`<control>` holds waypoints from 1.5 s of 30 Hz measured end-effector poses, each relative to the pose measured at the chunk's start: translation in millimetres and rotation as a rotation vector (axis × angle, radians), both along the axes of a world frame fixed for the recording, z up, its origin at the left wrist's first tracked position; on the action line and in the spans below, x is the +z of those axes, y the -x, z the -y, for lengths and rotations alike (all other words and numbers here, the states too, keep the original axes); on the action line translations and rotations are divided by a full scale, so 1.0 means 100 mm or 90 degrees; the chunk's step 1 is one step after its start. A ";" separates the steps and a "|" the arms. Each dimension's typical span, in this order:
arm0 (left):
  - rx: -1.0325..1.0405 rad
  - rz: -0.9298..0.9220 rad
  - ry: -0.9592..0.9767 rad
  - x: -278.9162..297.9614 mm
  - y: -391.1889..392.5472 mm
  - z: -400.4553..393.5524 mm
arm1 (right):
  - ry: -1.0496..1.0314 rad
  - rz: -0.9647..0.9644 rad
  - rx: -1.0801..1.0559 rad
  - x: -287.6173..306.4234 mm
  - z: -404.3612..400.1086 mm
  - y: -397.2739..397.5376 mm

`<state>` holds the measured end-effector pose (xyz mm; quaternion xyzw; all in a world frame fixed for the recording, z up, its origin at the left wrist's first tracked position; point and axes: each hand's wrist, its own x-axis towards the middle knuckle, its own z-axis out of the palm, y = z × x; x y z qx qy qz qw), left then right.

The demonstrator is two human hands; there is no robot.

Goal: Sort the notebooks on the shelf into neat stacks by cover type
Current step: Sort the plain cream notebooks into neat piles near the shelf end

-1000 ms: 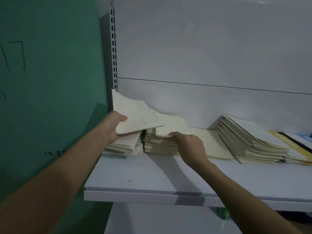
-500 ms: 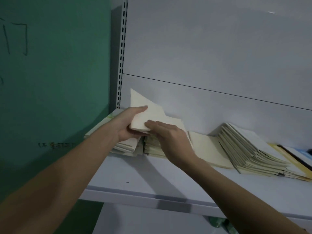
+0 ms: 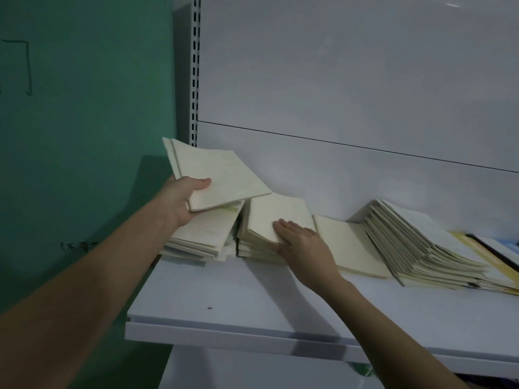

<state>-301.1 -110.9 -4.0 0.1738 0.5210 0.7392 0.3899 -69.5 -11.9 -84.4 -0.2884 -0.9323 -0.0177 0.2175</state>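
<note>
Left hand (image 3: 184, 200) grips a few thin cream paper notebooks (image 3: 216, 175), thumb on top and the other fingers hidden under them. I see them held up in the air, tilted, just above the left pile of cream notebooks (image 3: 196, 237) on the white metal shelf (image 3: 252, 304). Right hand (image 3: 302, 242) lies flat with straight fingers on the top cover of the middle pile of cream notebooks (image 3: 269, 220), and its thumb touches the front edge of that pile. It holds nothing. One flat cream notebook (image 3: 348, 245) lies just beside that hand, on its right. Past it is a big slanted pile of notebooks (image 3: 415, 248) that leans over like fallen cards, with a yellow book (image 3: 483, 256) under its far end.

Half a second ago both hands were together on the lifted notebooks. Now I see the right hand has come down onto the middle pile, and the left hand holds the notebooks alone, higher and more to the left.
</note>
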 end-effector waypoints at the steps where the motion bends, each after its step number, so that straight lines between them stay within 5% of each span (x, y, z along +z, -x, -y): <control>1: -0.003 0.000 0.001 -0.01 -0.01 -0.01 | -0.017 -0.025 0.007 0.01 0.04 -0.02; 10: 0.005 0.009 -0.018 0.05 -0.20 -0.14 | 0.289 0.003 0.004 0.39 0.03 -0.16; 16: 0.012 0.019 -0.043 0.28 -0.41 -0.25 | 0.476 -0.289 0.009 0.58 -0.04 -0.04; 19: 0.008 0.007 -0.056 0.45 -0.55 -0.30 | 0.537 -0.529 -0.030 0.65 -0.15 -0.13; 23: -0.005 -0.097 -0.002 0.48 -0.75 -0.33 | 0.438 -0.681 -0.033 0.92 -0.32 -0.54; 25: -0.049 -0.108 0.015 0.43 -0.96 -0.35 | 0.299 -0.630 -0.011 1.03 -0.35 -0.70; 29: -0.148 -0.074 0.041 0.37 -1.46 -0.48 | 0.009 -0.284 0.048 1.02 -0.30 -1.02; 32: -0.230 -0.059 0.029 0.37 -1.74 -0.65 | -0.032 -0.127 0.149 0.84 -0.31 -1.22; 36: -0.222 -0.090 0.030 0.26 -2.05 -0.81 | 0.161 -0.135 0.116 0.78 -0.44 -1.54; 43: -0.212 -0.078 0.092 0.00 -2.54 -1.07 | 0.675 -0.477 -0.082 0.51 -0.63 -1.87; 45: -0.169 -0.141 0.128 -0.07 -2.60 -1.21 | 0.664 -0.512 -0.144 0.39 -0.74 -1.92</control>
